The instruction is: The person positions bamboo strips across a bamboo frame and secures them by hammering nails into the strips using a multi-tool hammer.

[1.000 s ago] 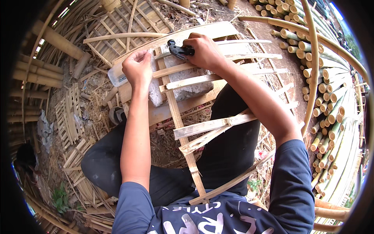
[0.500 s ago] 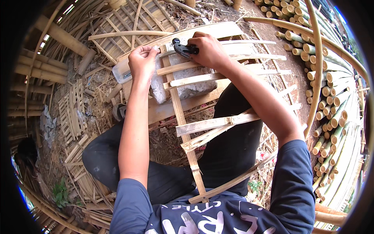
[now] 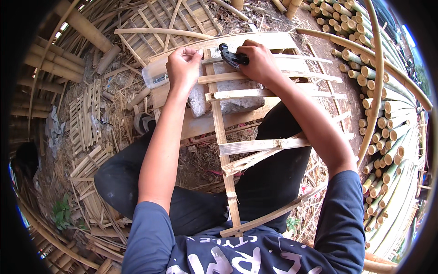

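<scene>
My right hand (image 3: 259,63) is wrapped round a black hammer (image 3: 232,56), its head turned toward my left hand and its handle mostly hidden in my fist. My left hand (image 3: 182,68) is pinched closed; whatever lies between its fingertips is too small to make out. Below both hands is a bamboo slat frame (image 3: 219,128), with one long strip running toward my lap and several slats crossing it. A rough grey stone block (image 3: 198,101) lies beneath its far end. The hammer head hovers near the top of the long strip, just right of my left fingertips.
A clear plastic container (image 3: 148,76) with small thin pieces sits left of my left hand. Wooden board (image 3: 269,41) lies behind the stone. Stacked bamboo poles (image 3: 388,109) fill the right side. Woven slat panels (image 3: 84,116) and scraps cover the ground at left.
The whole view has shifted, so the scene sits slightly farther right. Both hands and the hammer keep nearly the same place over the slat frame.
</scene>
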`<state>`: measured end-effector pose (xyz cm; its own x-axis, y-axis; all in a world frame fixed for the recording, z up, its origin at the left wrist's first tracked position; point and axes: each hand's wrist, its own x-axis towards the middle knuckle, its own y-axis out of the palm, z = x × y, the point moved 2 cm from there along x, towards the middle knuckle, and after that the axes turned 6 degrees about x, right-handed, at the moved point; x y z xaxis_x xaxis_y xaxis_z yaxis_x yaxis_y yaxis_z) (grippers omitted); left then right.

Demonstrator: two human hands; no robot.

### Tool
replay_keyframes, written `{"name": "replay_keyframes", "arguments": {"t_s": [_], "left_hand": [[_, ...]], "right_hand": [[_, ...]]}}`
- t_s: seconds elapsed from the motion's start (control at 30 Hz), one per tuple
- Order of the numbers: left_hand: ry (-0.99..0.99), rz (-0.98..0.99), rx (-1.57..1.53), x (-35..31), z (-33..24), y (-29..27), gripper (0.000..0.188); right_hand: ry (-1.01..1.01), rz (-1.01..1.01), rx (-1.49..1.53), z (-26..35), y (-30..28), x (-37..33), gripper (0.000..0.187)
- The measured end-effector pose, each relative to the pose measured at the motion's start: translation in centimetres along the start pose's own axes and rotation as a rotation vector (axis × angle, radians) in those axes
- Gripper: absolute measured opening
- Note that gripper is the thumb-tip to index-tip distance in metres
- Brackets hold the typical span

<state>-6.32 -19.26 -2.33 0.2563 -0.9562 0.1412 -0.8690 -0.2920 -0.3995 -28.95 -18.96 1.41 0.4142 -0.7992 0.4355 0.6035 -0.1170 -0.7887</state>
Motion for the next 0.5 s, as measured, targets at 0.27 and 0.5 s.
{"name": "replay_keyframes", "arguments": {"t_s": [0.27, 0.5], "left_hand": [[0.36, -0.081, 0.135, -1.0, -2.1, -0.5, 0.016], [0.257, 0.05, 0.05, 0.2, -1.8, -0.4, 0.011]], "right_hand": [[0.008, 0.024, 0.009, 0.1, -0.3, 0.2, 0.032], [-0.035, -0.004, 0.041, -0.3, -0.2, 0.4, 0.028]]}}
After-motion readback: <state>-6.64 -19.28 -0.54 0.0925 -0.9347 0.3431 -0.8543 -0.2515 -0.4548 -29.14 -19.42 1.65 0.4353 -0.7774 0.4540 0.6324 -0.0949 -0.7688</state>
